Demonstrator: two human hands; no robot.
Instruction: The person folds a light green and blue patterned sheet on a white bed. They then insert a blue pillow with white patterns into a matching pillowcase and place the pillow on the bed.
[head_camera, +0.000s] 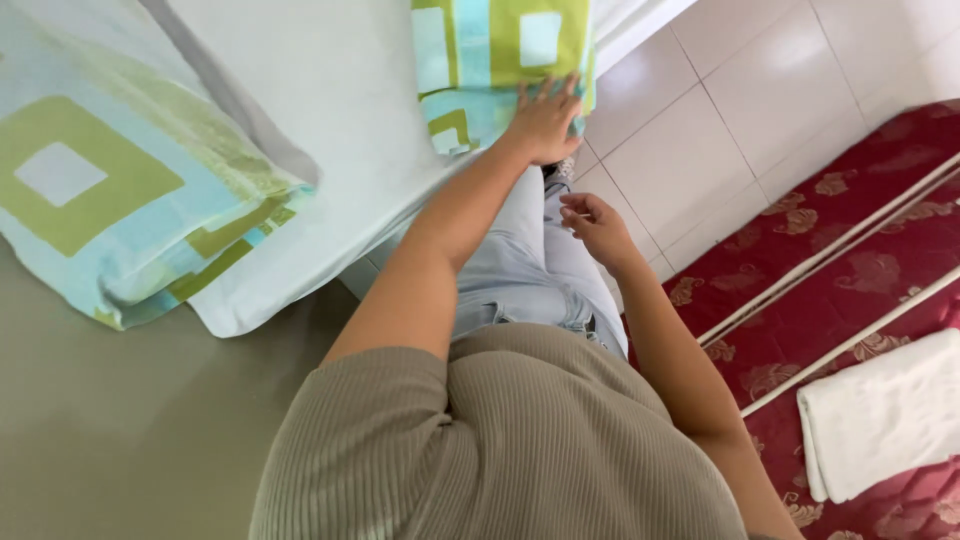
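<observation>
My left hand lies flat, fingers spread, on a folded cloth printed with green and light blue squares, which rests on a pale bed sheet. Lower and to the right, my right hand hovers in front of my body with the fingers loosely curled and nothing in it. A pillow in the same green and blue print lies at the left on the sheet.
White floor tiles run to the right of the bed. A dark red patterned mattress with white piping lies at the right, with a folded white towel on it. Olive bedding fills the lower left.
</observation>
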